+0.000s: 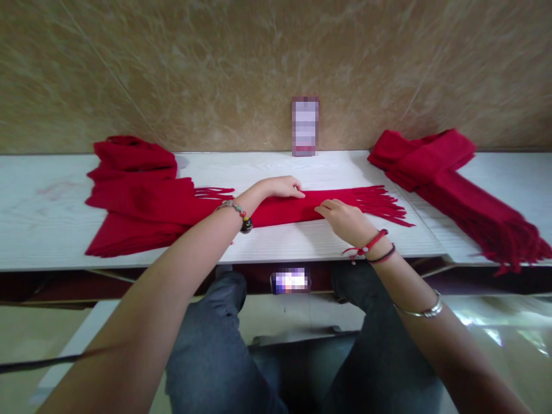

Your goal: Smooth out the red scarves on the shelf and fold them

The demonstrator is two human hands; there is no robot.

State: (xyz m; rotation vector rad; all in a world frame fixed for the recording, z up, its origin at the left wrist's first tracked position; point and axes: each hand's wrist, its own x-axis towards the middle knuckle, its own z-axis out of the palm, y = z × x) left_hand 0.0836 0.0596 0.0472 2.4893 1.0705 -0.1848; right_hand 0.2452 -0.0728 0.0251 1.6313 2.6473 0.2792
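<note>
A red fringed scarf (pixel 288 214) lies flat in a narrow strip across the white table, its tassels pointing right. At the strip's far edge, my left hand (pixel 282 187) has its fingers curled and closed on the cloth. My right hand (pixel 345 221) pinches the scarf's near side, a little right of the left hand; its fingertips are partly hidden. To the left, the strip runs into a larger heap of red cloth (pixel 138 201), and my left forearm covers part of that join.
Another bunched red scarf (pixel 435 164) lies at the right, its fringe at the table's front edge. A phone-like blurred object (pixel 305 126) leans on the marbled wall. A second lit screen (pixel 291 281) sits below the white table (pixel 276 247), between my knees.
</note>
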